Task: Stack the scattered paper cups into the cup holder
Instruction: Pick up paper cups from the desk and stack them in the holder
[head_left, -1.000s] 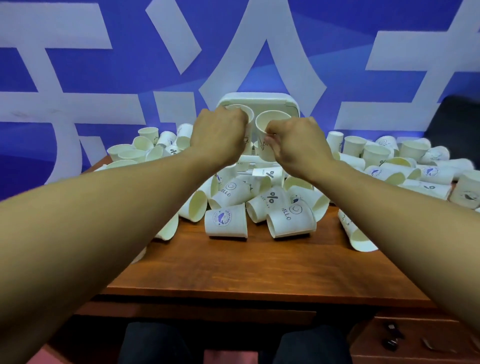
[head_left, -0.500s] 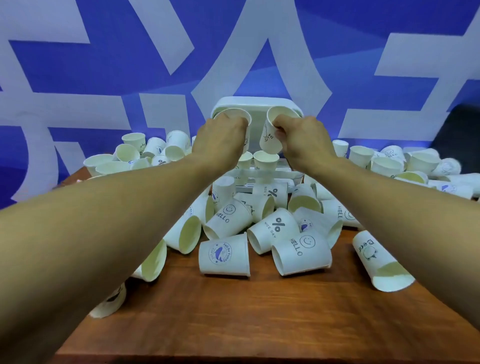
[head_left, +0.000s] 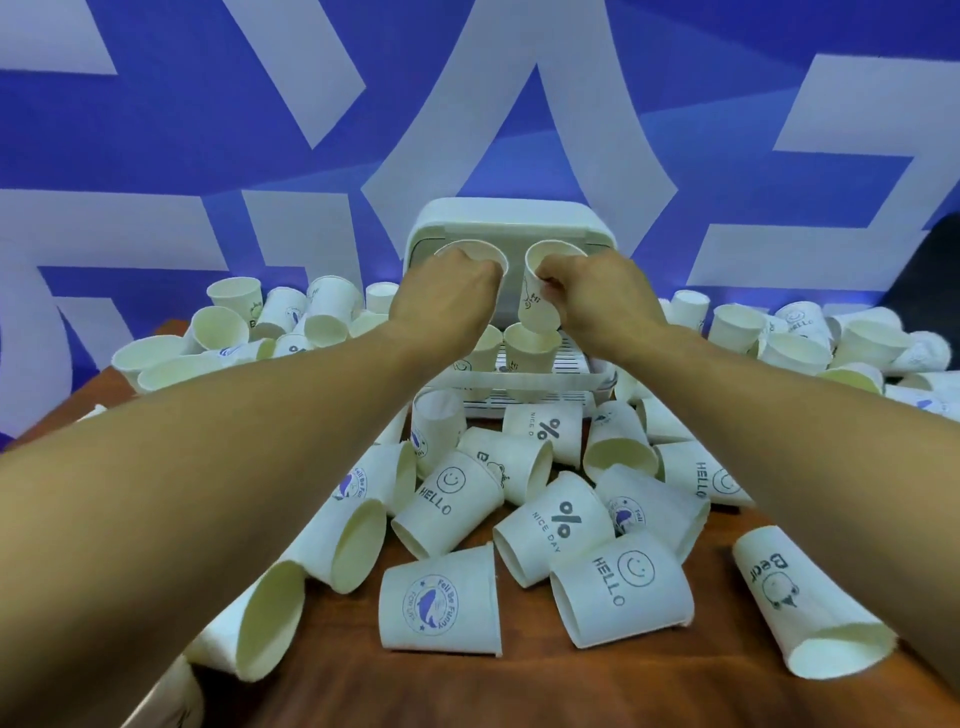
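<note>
- The left grip (head_left: 452, 296) curls round a paper cup (head_left: 470, 249), upper centre of the frame, against the white cup holder (head_left: 511, 218)
- The right grip (head_left: 592, 296) pinches a second cup (head_left: 537, 306) by its rim, just above an upright cup (head_left: 530, 353) in the holder
- Many scattered cups (head_left: 441, 603) lie across the tabletop (head_left: 519, 691) in the lower frame

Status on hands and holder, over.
Left hand grips first cup at cup holder. Right hand holds second cup above a seated cup. Loose cups crowd holder's front.
</note>
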